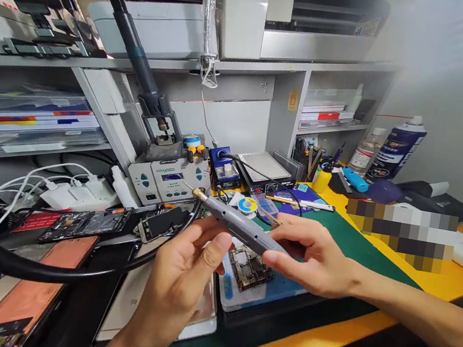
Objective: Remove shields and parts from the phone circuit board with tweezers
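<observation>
Phones (67,255) lie at far left, a grey control unit (180,178) standing behind them. Next, the left hand (184,266) has fingers and thumb at the front part of a grey pen-shaped tool (244,227), though I cannot tell whether they press on it; the tool slants above a circuit board (250,269) on a blue-and-white tray (237,297). The right hand (317,259) pinches the tool's rear end between thumb and curled fingers, well left of a dark blue spray can (396,151).
</observation>
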{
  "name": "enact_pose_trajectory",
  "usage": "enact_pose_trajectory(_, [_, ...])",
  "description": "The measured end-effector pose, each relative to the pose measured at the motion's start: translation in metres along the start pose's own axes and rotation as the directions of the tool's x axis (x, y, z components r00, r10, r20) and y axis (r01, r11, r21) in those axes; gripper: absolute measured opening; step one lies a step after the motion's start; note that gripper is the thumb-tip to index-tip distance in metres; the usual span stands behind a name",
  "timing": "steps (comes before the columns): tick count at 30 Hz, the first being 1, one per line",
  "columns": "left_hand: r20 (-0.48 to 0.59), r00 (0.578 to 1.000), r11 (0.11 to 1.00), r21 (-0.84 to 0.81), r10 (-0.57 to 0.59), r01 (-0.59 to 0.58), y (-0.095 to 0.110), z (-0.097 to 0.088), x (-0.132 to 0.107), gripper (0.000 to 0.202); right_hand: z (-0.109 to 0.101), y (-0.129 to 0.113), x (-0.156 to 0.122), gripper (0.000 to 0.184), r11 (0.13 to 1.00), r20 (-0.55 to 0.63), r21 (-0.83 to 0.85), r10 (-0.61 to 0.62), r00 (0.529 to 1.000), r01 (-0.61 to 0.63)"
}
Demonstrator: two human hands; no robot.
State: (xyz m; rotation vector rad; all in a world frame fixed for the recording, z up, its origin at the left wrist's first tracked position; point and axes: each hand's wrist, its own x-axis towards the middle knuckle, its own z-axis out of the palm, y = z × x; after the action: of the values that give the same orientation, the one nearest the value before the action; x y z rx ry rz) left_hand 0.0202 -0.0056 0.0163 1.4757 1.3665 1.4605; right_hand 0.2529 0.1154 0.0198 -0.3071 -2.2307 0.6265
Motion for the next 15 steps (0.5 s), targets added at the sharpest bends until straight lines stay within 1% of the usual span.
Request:
enact_pose_trajectory(3, [-0.007,0.999,0.999,-0.028,-0.034,0.034,0.0,0.008,-0.002,0.065,0.003,-0.007,-0.001,0.03,0.998,0.067,0.057,0.005,0.998,-0.009])
enact_pose_trajectory(5, [-0.023,1.0,1.0,-0.003,-0.016,0.016,-0.002,0.006,-0.006,0.064,0.0,-0.01,-0.002,0.03,0.995,0.118,0.098,0.023,0.993,-0.035])
enact_pose_trajectory(7, [-0.045,0.999,0.997,0.075,0.025,-0.022,-0.002,-0.006,-0.008,0.061,-0.006,-0.011,-0.004,0.029,0.987,0.133,0.135,0.065,0.989,-0.083])
enact_pose_trajectory(8, [-0.054,0.997,0.99,0.136,0.057,-0.049,-0.001,-0.014,-0.009,0.059,-0.008,-0.01,-0.005,0.03,0.982,0.115,0.149,0.096,0.989,-0.113])
enact_pose_trajectory(9, [-0.039,0.996,0.975,0.208,0.082,-0.072,0.0,-0.024,-0.008,0.057,-0.011,-0.008,-0.006,0.032,0.977,0.085,0.162,0.129,0.988,-0.141])
enact_pose_trajectory(10, [-0.008,0.993,0.951,0.286,0.12,-0.113,0.001,-0.035,-0.008,0.054,-0.013,-0.004,-0.008,0.034,0.97,0.048,0.175,0.161,0.986,-0.167])
enact_pose_trajectory(12, [0.094,0.981,0.876,0.443,0.168,-0.193,0.003,-0.055,-0.004,0.043,-0.016,0.005,-0.01,0.04,0.959,-0.034,0.193,0.216,0.976,-0.205])
enact_pose_trajectory(13, [0.141,0.971,0.822,0.518,0.193,-0.238,0.003,-0.063,-0.003,0.038,-0.016,0.01,-0.011,0.046,0.956,-0.075,0.198,0.236,0.969,-0.218])
enact_pose_trajectory(15, [0.23,0.947,0.703,0.635,0.222,-0.319,0.002,-0.072,0.0,0.029,-0.017,0.017,-0.012,0.055,0.951,-0.128,0.193,0.267,0.955,-0.24])
